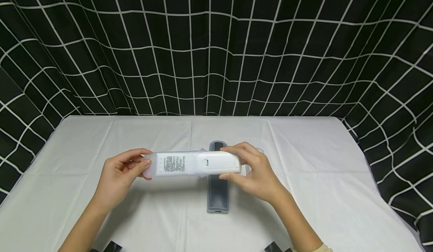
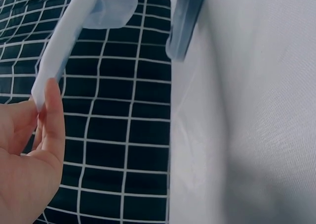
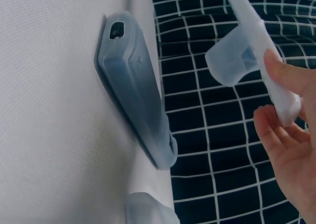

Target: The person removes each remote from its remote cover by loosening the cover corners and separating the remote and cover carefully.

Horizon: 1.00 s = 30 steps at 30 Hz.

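White surface [image 1: 338,192]: you hold the white remote [image 1: 220,162] crosswise above it, translucent sleeve [image 1: 179,163] round its left part. Your left hand [image 1: 122,174] pinches the sleeve's end; your right hand [image 1: 254,168] grips the remote's other end. Blue-grey case [image 1: 218,195] lies below.

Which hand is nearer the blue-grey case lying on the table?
Right. The right hand is above and just right of the blue-grey case, gripping the white remote; the left hand is farther off to the case's left, pinching the end of the translucent sleeve.
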Tool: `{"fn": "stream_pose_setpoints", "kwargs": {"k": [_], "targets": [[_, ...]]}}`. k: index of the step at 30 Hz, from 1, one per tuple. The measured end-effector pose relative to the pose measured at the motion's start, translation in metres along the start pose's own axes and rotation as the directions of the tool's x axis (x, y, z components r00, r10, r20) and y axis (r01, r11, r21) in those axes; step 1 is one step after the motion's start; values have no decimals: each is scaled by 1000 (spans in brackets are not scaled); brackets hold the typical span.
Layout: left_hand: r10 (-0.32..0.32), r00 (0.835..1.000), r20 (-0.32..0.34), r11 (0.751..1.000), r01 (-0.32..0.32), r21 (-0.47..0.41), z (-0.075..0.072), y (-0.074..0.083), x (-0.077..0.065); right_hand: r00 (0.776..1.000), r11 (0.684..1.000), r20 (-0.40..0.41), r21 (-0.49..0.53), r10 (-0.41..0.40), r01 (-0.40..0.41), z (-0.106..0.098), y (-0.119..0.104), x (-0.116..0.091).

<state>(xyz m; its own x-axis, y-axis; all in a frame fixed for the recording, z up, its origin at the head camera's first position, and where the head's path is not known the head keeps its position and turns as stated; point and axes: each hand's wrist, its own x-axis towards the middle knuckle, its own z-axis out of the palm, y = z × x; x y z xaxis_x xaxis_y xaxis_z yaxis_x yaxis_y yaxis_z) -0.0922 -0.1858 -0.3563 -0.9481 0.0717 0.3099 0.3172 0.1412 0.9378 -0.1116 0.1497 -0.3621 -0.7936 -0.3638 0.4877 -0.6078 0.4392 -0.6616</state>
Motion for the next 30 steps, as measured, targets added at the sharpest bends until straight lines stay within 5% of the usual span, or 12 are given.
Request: {"fn": "stream_pose_setpoints", "kwargs": {"k": [30], "targets": [[-1, 1000, 2, 999, 1, -46, -6, -2, 3, 1000, 999, -8, 39, 4, -3, -4, 1, 0]]}}
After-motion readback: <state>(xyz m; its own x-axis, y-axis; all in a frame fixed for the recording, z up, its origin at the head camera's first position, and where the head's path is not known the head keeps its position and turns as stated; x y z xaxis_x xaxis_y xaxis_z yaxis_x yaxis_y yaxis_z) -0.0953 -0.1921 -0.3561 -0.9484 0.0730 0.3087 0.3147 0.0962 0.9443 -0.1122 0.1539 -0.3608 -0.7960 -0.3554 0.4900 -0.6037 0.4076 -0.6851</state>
